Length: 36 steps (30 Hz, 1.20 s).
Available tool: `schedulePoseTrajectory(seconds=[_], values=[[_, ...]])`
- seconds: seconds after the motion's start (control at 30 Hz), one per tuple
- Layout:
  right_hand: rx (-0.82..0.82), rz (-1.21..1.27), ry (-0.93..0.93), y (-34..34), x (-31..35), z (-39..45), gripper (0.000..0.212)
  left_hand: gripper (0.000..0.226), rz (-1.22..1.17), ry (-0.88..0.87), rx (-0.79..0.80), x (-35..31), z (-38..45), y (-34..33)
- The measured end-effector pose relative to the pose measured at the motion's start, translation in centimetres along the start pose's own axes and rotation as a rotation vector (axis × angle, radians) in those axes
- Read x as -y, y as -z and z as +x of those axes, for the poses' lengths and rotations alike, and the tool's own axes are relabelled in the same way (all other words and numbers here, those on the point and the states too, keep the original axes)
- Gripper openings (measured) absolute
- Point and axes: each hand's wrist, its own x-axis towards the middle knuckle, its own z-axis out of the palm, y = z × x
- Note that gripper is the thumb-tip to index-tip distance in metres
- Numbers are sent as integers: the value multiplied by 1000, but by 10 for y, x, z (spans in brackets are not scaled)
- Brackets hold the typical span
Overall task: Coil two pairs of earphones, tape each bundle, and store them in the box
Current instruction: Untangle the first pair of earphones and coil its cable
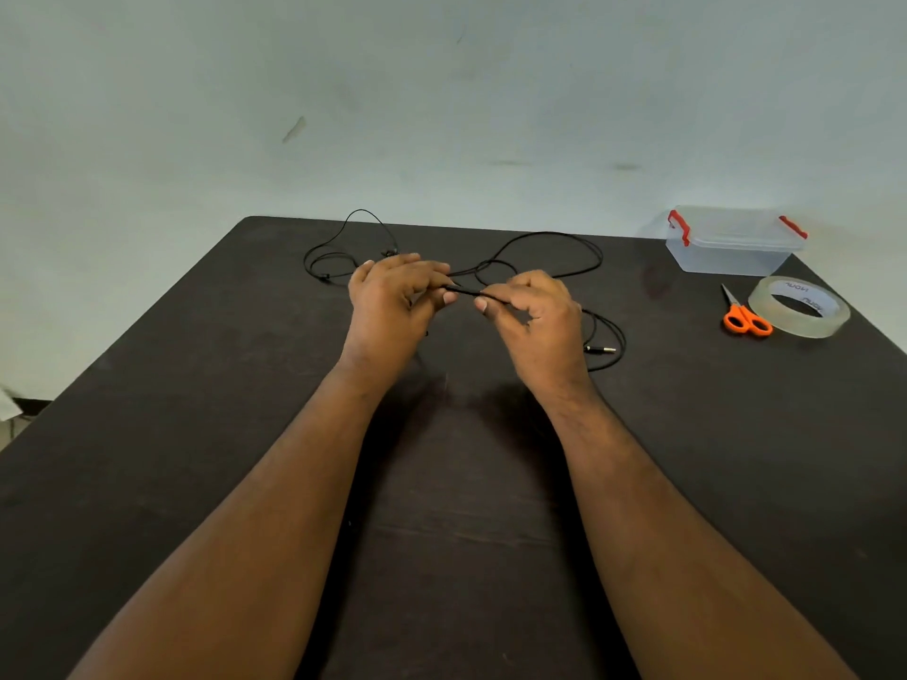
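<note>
Black earphone cables lie loose on the dark table (196,385). One tangle of loops (338,247) sits at the far left behind my hands, another large loop (549,235) at the far middle. My left hand (392,306) and my right hand (530,316) both pinch a short stretch of black earphone cable (466,290) held taut between them above the table. A cable with a metal jack plug (601,349) trails on the table just right of my right hand. Which pair the held stretch belongs to is unclear.
A clear plastic box (731,247) with red clips and its lid on stands at the far right corner. A roll of clear tape (799,306) lies in front of it, with orange-handled scissors (743,314) just to its left. A pale wall rises behind the table.
</note>
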Motion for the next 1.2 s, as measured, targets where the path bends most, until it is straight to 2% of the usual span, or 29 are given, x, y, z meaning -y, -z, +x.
schedulePoseTrajectory(seconds=[0.07,0.2,0.3,0.47,0.6,0.73,0.83,0.97,1.2], values=[[30,118,-50,1,0,-2,14,12,-140,66,62,-3,-2,1],[80,277,-204,3,2,-3,20,15,-294,338,141,-5,-4,4],[118,326,-278,9,0,0,19,20,-323,405,144,-4,1,13],[181,375,-328,24,-8,8,17,25,-317,382,226,5,7,37],[267,282,-273,30,-20,9,22,24,-153,300,304,11,9,50],[217,236,-244,35,-29,10,18,18,-20,226,357,17,10,64],[247,182,-242,42,-32,11,17,15,28,227,392,25,10,69],[290,137,-243,49,-39,12,16,20,49,252,337,38,8,68],[217,48,-165,44,-42,11,10,18,110,189,248,40,3,64]])
